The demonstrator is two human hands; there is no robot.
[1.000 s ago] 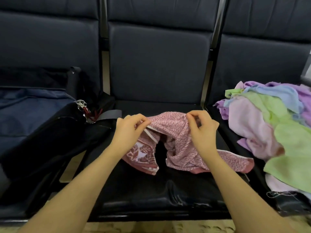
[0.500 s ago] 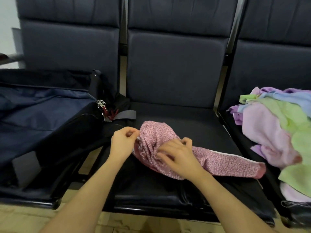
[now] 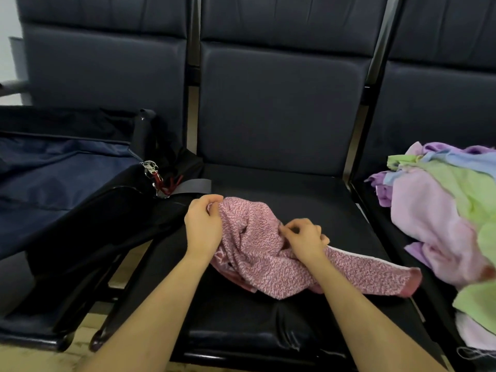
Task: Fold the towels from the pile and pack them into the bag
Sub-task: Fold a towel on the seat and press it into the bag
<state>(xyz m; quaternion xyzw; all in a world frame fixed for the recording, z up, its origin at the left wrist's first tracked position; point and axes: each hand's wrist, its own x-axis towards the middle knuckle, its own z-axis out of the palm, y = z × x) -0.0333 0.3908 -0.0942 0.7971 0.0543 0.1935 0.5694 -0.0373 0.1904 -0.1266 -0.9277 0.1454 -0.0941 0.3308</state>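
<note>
On the middle dark padded seat [image 3: 268, 183], between the two forearms, the crumpled pink speckled terry towel [image 3: 268, 253] lay bunched, not yet folded. Left hand [image 3: 203, 224] gripped its upper left edge, fingers curled round the cloth; right hand [image 3: 304, 237] pinched a fold near mid-length. Long axis ran from the left hand down and right to a free end [image 3: 405, 280] well past the right hand. Right hand nearer that end; judged it must reach there to spread the cloth. Open dark blue-lined bag [image 3: 67, 183] stood left; pastel towel pile [image 3: 442, 210] right.
</note>
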